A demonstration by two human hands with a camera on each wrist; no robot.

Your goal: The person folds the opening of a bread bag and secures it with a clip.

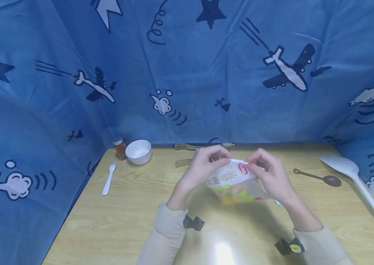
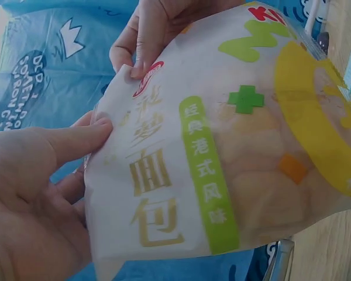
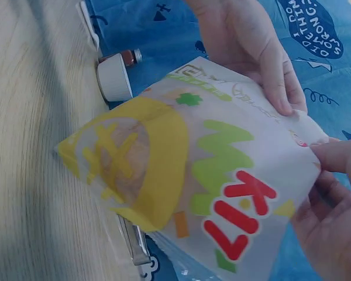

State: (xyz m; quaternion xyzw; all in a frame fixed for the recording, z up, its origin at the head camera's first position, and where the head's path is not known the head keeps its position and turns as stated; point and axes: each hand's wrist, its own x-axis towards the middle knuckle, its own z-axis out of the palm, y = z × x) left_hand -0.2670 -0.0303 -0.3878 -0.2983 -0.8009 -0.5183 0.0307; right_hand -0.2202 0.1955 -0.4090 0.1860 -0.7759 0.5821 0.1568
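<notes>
The packet [image 1: 231, 176] hangs between the two hands, over the table [image 1: 124, 221], with its white printed end uppermost. The left hand [image 1: 203, 165] pinches the edge of that end, thumb on the printed face and fingers behind; the right hand [image 1: 271, 173] pinches the same edge, just beside the red oval logo [image 1: 242, 168]. Only a short stretch of edge runs between the two pinches.

The step in hand looks like working at this edge, and both grips seem well placed for it. To do it well, press thumb against fingertip firmly, and make any pull slow and even from both sides; a jerk could split the film down its length and tip out the pale lumps [image 2: 263, 187] below the hands. Level wrists should let the contents settle away from the edge. The film looks thin, so an uneven pull would probably twist it. Whether its lower end touches the table, I cannot tell. The bowl [image 1: 138, 152], left of the left hand, and the brown spoon [image 1: 331, 180], right of the right hand, lie apart from both, so small outward moves should not knock them
</notes>
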